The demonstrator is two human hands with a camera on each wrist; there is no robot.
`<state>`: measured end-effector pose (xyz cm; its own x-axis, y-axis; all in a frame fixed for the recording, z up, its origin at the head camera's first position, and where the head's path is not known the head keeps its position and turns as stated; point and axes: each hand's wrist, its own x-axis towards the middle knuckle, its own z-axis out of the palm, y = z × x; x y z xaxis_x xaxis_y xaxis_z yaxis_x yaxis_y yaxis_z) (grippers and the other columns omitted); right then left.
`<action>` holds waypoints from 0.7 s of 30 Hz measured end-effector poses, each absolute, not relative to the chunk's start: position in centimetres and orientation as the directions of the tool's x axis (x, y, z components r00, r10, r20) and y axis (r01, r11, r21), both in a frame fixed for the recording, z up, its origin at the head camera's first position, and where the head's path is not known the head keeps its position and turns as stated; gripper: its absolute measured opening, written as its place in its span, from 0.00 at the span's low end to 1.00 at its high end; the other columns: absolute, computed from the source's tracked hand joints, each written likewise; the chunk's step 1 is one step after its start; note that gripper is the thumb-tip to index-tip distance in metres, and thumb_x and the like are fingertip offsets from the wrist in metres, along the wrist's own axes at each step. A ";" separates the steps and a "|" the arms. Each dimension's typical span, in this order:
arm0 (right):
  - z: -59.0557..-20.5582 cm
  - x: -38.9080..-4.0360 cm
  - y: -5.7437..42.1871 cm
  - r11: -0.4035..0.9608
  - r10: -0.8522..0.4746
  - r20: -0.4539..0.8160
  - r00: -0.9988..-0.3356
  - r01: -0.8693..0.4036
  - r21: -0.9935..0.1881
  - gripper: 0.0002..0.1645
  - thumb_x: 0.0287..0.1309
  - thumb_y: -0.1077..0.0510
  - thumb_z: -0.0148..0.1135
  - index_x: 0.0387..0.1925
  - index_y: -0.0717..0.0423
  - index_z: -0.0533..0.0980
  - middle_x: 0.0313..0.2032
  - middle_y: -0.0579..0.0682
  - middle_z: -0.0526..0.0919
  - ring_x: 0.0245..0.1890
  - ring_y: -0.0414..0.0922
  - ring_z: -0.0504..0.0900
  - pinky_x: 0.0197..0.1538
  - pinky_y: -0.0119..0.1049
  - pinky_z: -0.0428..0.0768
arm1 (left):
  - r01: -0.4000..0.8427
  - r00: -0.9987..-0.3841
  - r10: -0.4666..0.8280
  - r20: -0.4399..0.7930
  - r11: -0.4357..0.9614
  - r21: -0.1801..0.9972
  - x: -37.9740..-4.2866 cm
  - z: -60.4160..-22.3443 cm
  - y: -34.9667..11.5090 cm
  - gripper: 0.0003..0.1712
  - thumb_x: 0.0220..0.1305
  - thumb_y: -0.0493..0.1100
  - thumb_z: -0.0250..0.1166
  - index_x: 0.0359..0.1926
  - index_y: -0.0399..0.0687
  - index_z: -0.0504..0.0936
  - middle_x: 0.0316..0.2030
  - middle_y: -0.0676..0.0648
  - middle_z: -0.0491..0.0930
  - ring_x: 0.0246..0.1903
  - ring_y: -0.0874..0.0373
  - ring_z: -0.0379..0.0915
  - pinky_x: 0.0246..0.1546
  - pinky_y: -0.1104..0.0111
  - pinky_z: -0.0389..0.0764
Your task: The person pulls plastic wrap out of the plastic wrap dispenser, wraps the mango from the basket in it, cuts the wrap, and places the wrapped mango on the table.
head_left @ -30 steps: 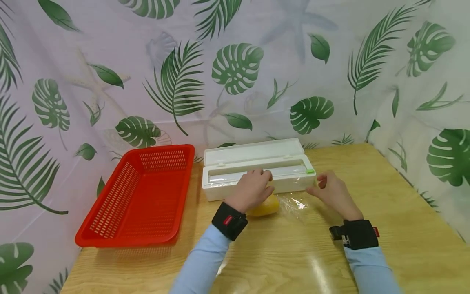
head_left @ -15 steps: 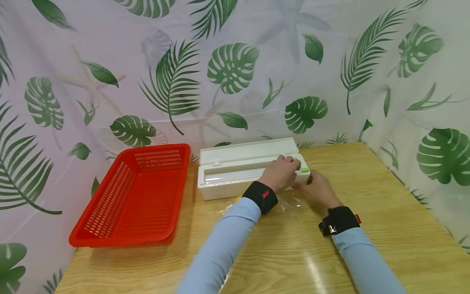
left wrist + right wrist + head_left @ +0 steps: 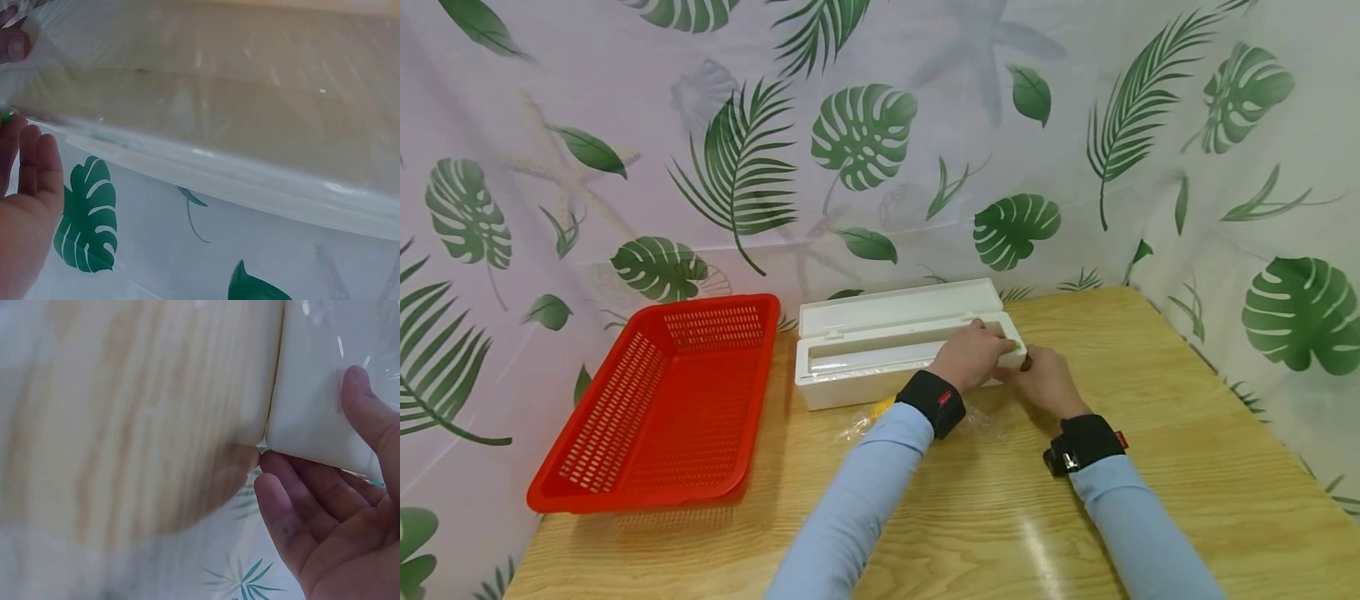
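Basket of red perforated plastic (image 3: 707, 396), rectangular and open-topped, stands leftmost on the pale wooden table (image 3: 970, 517), its slotted floor in our view. Just beside it lies a long white plastic box (image 3: 842, 392), its flat white lid (image 3: 902, 302) raised behind and a long pale roll (image 3: 876, 358) lying in the opening. Just in front of the box we see a yellow object (image 3: 882, 407), mostly hidden by our left sleeve, among clear, crinkled plastic film (image 3: 856, 427). Our left hand (image 3: 967, 352) reaches over the box's right end, bent fingers close together by a small green plastic tab (image 3: 5, 117); whether they pinch it, we cannot tell. Rightmost, our right hand (image 3: 1043, 382) grips the box's end corner, thumb on one side, fingers curled on the other. Doing this well, we judge, means bracing that corner firmly so the box cannot skid, working the tab with light fingertips, and letting no film bunch beneath them.
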<state>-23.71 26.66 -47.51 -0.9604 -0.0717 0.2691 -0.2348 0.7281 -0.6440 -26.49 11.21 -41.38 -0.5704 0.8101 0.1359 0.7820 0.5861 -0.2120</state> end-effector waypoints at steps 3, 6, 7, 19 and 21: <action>-47.3 -23.7 26.8 0.750 -0.062 0.275 -0.960 -0.226 -0.621 0.24 0.49 0.47 0.67 0.34 0.66 0.78 0.27 0.61 0.83 0.25 0.49 0.77 0.25 0.43 0.75 | 0.791 -0.561 0.816 0.142 0.578 -0.199 -26.5 -41.4 11.0 0.20 0.62 0.44 0.60 0.55 0.58 0.76 0.46 0.53 0.81 0.41 0.58 0.71 0.51 0.68 0.71; -47.2 -23.7 26.8 0.769 -0.040 0.268 -0.963 -0.201 -0.607 0.21 0.47 0.49 0.68 0.29 0.65 0.79 0.23 0.58 0.83 0.21 0.47 0.75 0.22 0.39 0.71 | 0.801 -0.548 0.822 0.156 0.570 -0.186 -26.6 -41.4 11.0 0.17 0.64 0.41 0.57 0.53 0.57 0.78 0.43 0.54 0.83 0.39 0.61 0.72 0.53 0.68 0.69; -47.2 -23.7 26.8 0.772 -0.032 0.262 -0.965 -0.191 -0.606 0.19 0.47 0.49 0.69 0.27 0.65 0.79 0.21 0.58 0.83 0.21 0.47 0.74 0.21 0.38 0.70 | 0.803 -0.546 0.822 0.165 0.569 -0.178 -26.6 -41.4 11.0 0.15 0.65 0.41 0.56 0.52 0.57 0.79 0.41 0.54 0.84 0.38 0.61 0.72 0.51 0.67 0.69; -47.3 -23.8 26.6 0.772 -0.022 0.251 -0.968 -0.176 -0.611 0.18 0.48 0.51 0.68 0.16 0.60 0.76 0.11 0.45 0.67 0.15 0.44 0.66 0.19 0.35 0.59 | 0.774 -0.610 0.743 0.276 0.633 0.004 -27.1 -42.0 12.3 0.08 0.60 0.38 0.61 0.25 0.50 0.79 0.25 0.54 0.76 0.30 0.60 0.61 0.30 0.76 0.66; -47.3 -23.7 26.6 0.774 -0.017 0.238 -0.971 -0.164 -0.611 0.18 0.48 0.50 0.68 0.17 0.61 0.77 0.11 0.45 0.67 0.16 0.44 0.66 0.20 0.36 0.59 | 0.769 -0.613 0.739 0.280 0.639 0.000 -27.1 -42.0 12.3 0.08 0.57 0.36 0.63 0.23 0.49 0.76 0.22 0.54 0.73 0.27 0.60 0.59 0.27 0.75 0.61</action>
<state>-23.73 26.58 -47.27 -0.9711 -0.0171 0.2382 -0.1636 0.7743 -0.6113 -27.14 12.35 -41.99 -0.6131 0.7387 0.2800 0.7695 0.6387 -0.0003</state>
